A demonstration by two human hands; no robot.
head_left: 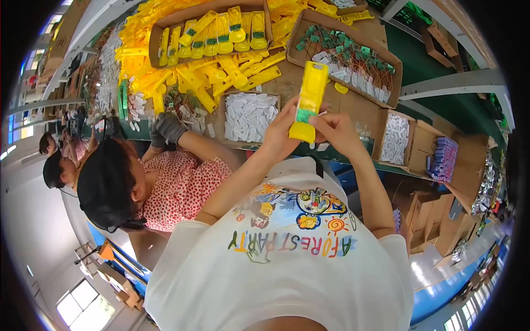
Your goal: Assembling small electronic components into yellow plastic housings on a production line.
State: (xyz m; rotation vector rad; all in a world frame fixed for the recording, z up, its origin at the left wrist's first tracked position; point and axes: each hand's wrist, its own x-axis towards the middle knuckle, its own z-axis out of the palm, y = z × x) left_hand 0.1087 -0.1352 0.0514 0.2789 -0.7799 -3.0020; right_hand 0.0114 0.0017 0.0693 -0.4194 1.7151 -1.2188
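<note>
My left hand [280,131] is closed round the side of a long yellow plastic casing [313,83], held tilted above the table's near edge. A small green circuit board [303,115] sits in the casing's lower half. My right hand [338,132] is closed too, thumb and forefinger together at the board's right edge. Just left of my hands lies a heap of small white plastic parts [251,117] in a shallow box. Beyond them, green boards wired to white pieces [353,60] fill a cardboard box.
A cardboard tray [211,57] holds yellow casings with boards, amid a pile of loose yellow casings [138,38]. A co-worker in a red-patterned top [182,187] sits close on my left, grey-gloved hands [170,130] at the table. Boxes of white parts [395,139] and purple cylinders [443,160] stand right.
</note>
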